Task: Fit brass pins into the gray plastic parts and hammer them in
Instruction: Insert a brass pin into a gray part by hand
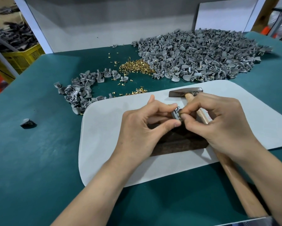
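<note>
The left hand (pixel 146 126) pinched the gray plastic part (pixel 175 113), seemingly light and stiff, by its edges, while the right hand (pixel 218 124) pinched a tiny, probably slippery brass pin (pixel 180 113) against it.

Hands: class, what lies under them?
Under the left hand and right hand lies a dark block on the white mat; the hammer's handle passes beneath the right hand. The hands hide the block's far part.
</note>
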A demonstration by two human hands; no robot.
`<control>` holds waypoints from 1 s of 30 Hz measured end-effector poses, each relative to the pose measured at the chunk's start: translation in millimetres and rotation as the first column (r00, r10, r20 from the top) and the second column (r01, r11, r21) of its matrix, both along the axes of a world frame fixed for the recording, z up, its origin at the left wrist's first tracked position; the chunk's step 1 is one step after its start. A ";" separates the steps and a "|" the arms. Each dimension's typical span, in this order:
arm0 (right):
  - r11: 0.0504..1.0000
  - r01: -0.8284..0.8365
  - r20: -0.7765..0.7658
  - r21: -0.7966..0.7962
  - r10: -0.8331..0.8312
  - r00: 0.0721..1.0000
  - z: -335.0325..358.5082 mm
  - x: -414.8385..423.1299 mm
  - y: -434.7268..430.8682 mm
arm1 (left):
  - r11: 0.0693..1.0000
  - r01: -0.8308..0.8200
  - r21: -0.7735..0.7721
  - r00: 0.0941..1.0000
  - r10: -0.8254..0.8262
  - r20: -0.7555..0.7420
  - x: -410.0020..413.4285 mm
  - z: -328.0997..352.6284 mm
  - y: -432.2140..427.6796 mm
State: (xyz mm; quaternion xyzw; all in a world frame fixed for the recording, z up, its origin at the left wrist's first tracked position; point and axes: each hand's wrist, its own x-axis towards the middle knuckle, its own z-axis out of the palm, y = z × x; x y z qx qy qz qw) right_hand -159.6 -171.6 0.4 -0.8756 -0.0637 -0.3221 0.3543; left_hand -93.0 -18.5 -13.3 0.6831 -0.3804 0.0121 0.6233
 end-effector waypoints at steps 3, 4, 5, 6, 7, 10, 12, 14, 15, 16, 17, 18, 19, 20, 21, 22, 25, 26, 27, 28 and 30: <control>0.999 -0.017 -0.026 0.038 0.017 1.000 -0.3 0.5 -1.5 | 1.000 -0.005 0.009 1.000 0.004 0.014 -0.7 0.8 0.1; 0.998 -0.021 -0.029 0.054 0.023 0.999 -0.5 0.6 -1.9 | 1.000 -0.005 0.010 1.000 0.005 0.014 -0.9 1.1 0.0; 0.997 -0.025 -0.031 0.068 0.027 0.999 -1.0 0.7 -2.1 | 1.000 -0.005 0.010 1.000 0.005 0.012 -1.1 1.0 0.0; 0.996 -0.027 -0.034 0.082 0.029 0.999 -1.4 0.9 -2.3 | 1.000 -0.004 0.010 1.000 0.004 0.009 -1.0 0.7 0.1; 0.995 -0.027 -0.036 0.095 0.030 0.999 -1.8 1.0 -2.3 | 1.000 -0.003 0.012 1.000 0.002 0.006 -0.9 0.5 0.0; 0.993 -0.024 -0.035 0.119 0.029 0.999 -2.6 1.0 -2.2 | 1.000 0.001 0.013 1.000 -0.001 -0.001 -0.4 -0.2 -0.2; 0.994 -0.021 -0.023 0.105 0.023 0.999 -2.7 0.6 -1.4 | 1.000 -0.002 0.012 1.000 0.002 0.005 -0.2 0.1 -0.3; 0.996 -0.018 -0.011 0.082 0.019 1.000 -2.8 0.5 -0.4 | 1.000 -0.007 0.016 1.000 0.007 0.015 -0.2 -0.1 -0.3; 0.997 -0.017 -0.008 0.074 0.017 1.000 -2.8 0.4 -0.1 | 1.000 -0.006 0.017 1.000 0.006 0.015 -0.2 -0.6 -0.3; 0.997 -0.017 -0.007 0.070 0.018 1.000 -2.5 0.4 0.0 | 1.000 -0.004 0.015 1.000 0.004 0.011 0.2 -1.0 -0.4; 0.998 -0.018 -0.009 0.067 0.019 1.000 -2.3 0.2 0.0 | 1.000 0.001 0.014 1.000 -0.001 0.006 0.2 -1.6 -0.5; 0.998 -0.021 -0.011 0.063 0.022 1.000 -1.7 0.0 -0.3 | 1.000 0.006 0.014 1.000 -0.006 0.004 0.2 -1.9 -0.6; 0.998 -0.027 -0.015 0.057 0.027 1.000 -1.2 -0.4 -0.7 | 1.000 0.009 0.016 1.000 -0.009 0.006 0.0 -1.9 -0.7; 0.998 -0.033 -0.022 0.051 0.034 0.999 -0.6 -0.6 -1.4 | 1.000 0.011 0.020 1.000 -0.011 0.008 -0.4 -1.7 -0.9; 0.998 -0.042 -0.031 0.047 0.043 0.999 -0.2 -0.7 -1.9 | 1.000 0.014 0.025 1.000 -0.014 0.011 -0.6 -1.3 -1.0; 0.998 -0.050 -0.044 0.048 0.053 0.998 0.1 -0.8 -2.5 | 0.999 0.015 0.031 1.000 -0.015 0.012 -1.2 -1.3 -1.0; 0.995 -0.070 -0.081 0.070 0.075 0.994 0.4 -0.8 -3.8 | 0.998 0.035 0.045 0.999 -0.036 0.002 -2.2 -0.7 -0.9; 0.994 -0.074 -0.091 0.076 0.081 0.993 0.1 -1.2 -4.2 | 0.998 0.040 0.045 0.999 -0.040 0.003 -2.7 -0.7 -0.7; 0.993 -0.078 -0.102 0.085 0.086 0.991 0.0 -1.4 -4.6 | 0.998 0.038 0.042 0.999 -0.039 0.015 -3.0 -0.2 -0.7; 0.991 -0.081 -0.113 0.104 0.093 0.989 -0.2 -1.6 -5.0 | 0.999 0.035 0.040 0.999 -0.036 0.023 -3.0 -0.1 -0.6; 0.983 -0.086 -0.130 0.162 0.108 0.986 -0.4 -0.7 -3.7 | 0.999 0.039 0.028 0.999 -0.039 -0.001 -2.4 -1.0 0.2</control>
